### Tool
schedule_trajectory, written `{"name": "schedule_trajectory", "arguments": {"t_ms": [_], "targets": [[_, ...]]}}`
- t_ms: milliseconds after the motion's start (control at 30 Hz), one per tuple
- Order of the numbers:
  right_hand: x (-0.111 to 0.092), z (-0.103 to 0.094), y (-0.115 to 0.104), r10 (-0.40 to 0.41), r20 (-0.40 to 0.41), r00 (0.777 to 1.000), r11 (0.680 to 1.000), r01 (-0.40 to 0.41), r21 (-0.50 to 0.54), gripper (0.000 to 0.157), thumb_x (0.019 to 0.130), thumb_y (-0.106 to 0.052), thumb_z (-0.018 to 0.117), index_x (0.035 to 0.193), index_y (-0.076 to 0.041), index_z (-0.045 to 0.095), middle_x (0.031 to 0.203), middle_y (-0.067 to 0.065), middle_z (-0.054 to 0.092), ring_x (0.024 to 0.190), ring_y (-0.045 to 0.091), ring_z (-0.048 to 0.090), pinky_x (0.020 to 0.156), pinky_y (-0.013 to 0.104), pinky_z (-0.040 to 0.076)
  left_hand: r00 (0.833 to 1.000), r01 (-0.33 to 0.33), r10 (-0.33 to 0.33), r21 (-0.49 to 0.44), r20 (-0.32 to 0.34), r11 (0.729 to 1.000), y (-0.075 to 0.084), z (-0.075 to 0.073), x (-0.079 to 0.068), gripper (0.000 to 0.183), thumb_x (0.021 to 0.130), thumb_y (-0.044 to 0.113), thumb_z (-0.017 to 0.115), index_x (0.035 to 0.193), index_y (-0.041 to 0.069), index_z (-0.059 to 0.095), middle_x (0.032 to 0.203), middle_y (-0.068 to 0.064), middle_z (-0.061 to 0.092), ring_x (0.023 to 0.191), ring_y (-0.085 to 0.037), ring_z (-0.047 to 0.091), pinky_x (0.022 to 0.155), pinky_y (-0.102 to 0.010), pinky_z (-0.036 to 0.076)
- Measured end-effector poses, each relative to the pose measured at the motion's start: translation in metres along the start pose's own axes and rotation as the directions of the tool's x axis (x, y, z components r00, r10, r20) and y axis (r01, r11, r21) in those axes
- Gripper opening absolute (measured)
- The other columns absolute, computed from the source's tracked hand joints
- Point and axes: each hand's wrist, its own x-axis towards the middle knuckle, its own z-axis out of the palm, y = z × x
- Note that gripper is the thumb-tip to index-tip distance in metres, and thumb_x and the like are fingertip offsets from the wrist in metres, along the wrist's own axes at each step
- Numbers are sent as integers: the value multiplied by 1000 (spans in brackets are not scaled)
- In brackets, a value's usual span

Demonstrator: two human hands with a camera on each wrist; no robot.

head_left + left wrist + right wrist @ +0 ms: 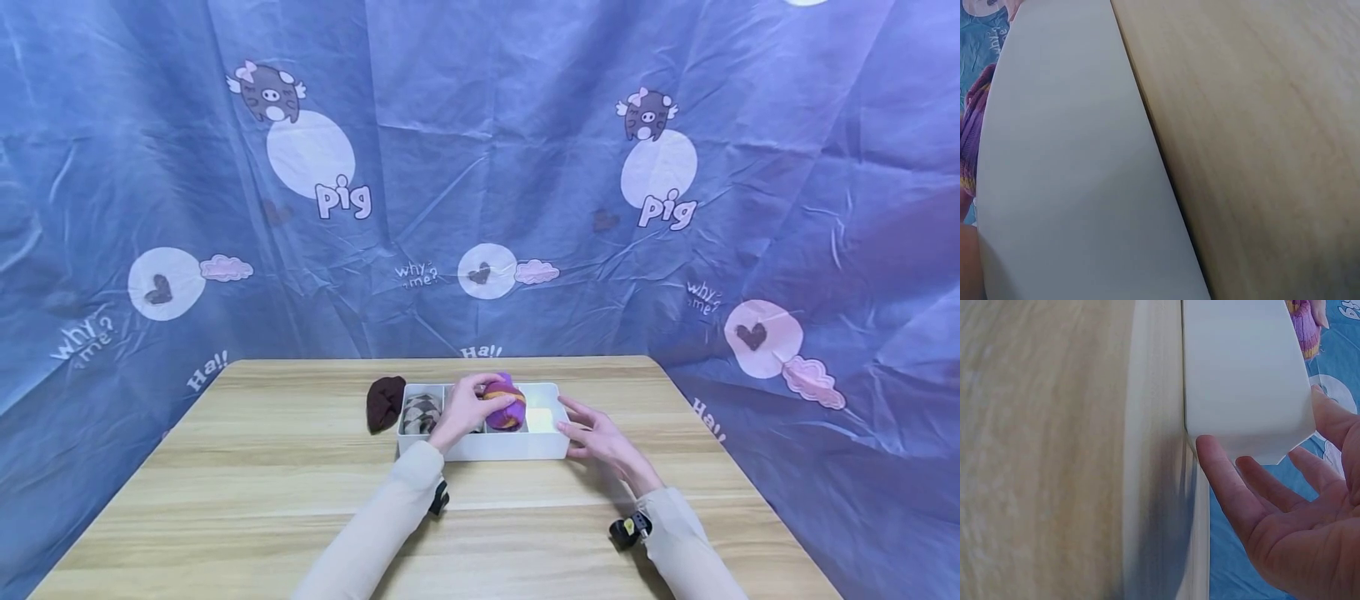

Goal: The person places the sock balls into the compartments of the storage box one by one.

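Pinching a purple bundle (pixel 507 412), the left hand (pixel 467 410) faces cloth (pixel 480 100) reading "pig"; the right hand (pixel 602 437), spread, touches a box (pixel 495 448).

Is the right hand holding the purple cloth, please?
No, the left hand holds the purple cloth; the right hand touches the box.

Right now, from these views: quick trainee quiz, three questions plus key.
1. What do the left hand and the right hand each touch?
2. True or false: the dark brown bundle lies inside the white box.
3. In the head view, which compartment holds the checkered bundle? A) leftmost B) rightmost

Key:
1. Left: grips the purple striped bundle. Right: fingers on the box's right end.
2. False; it lies on the table, left of the box.
3. A
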Motion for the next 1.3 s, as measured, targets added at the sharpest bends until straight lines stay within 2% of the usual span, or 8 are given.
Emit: {"name": "schedule_trajectory", "arguments": {"t_ms": [200, 333, 600, 800, 967, 1100, 1300], "targets": [[-1, -1, -2, -1, 5, 1000, 1000, 1, -5, 70, 97, -20, 62, 155, -10, 25, 152, 36, 27, 107, 27, 63, 89, 43, 56, 998, 9, -7, 25, -56, 1000, -1, -1, 2, 31, 80, 38, 80, 102, 19, 72, 105, 0, 74, 95, -14, 66, 83, -30, 53], [-3, 0, -4, -3, 8, 1000, 1000, 3, -10, 70, 98, -20, 61, 156, -9, 24, 152, 37, 25, 110, 29, 62, 90, 44, 56, 997, 3, 3, 73, -83, 997, -1, -2, 1, 29, 83, 38, 78, 101, 16, 73, 100, 0, 75, 94, -15, 67, 85, -33, 52], [-3, 1, -4, 13, -15, 1000, 1000, -13, -6, 68, 97, -20, 62, 155, -11, 27, 152, 35, 27, 107, 28, 63, 89, 44, 56, 996, -29, 41, 135, -84, 990, -3, -5, 0, 17, 85, 26, 77, 95, 12, 76, 94, -1, 76, 94, -19, 68, 89, -38, 52], [-2, 1, -3, 16, -21, 1000, 1000, -16, -7, 69, 97, -20, 62, 155, -10, 27, 152, 35, 27, 105, 27, 64, 88, 44, 57, 999, -35, 38, 104, -19, 994, -7, -6, -1, 18, 85, 24, 77, 99, 13, 77, 104, -2, 75, 105, -21, 66, 95, -41, 50], [-1, 1, -2, 18, -16, 1000, 1000, -19, -7, 69, 97, -20, 63, 155, -11, 27, 151, 34, 29, 105, 25, 64, 87, 43, 57, 999, -13, 6, 152, 49, 988, -9, -7, -3, 21, 81, 22, 81, 100, 15, 77, 113, -2, 73, 114, -24, 63, 101, -44, 47], [0, 1, -2, 23, -19, 1000, 1000, -23, -7, 68, 97, -20, 63, 155, -11, 28, 151, 34, 29, 103, 24, 64, 86, 41, 57, 997, -14, 1, 185, 72, 983, -9, -7, -4, 23, 78, 18, 82, 100, 14, 77, 115, -5, 72, 114, -27, 62, 102, -46, 45], [-1, 1, -4, 15, -7, 1000, 1000, -15, -5, 68, 97, -19, 61, 155, -11, 26, 152, 34, 27, 105, 25, 63, 87, 43, 57, 996, -1, -15, 176, 90, 984, -7, -9, -4, 25, 78, 13, 81, 102, 14, 76, 115, -4, 72, 113, -25, 61, 101, -46, 45]]}}
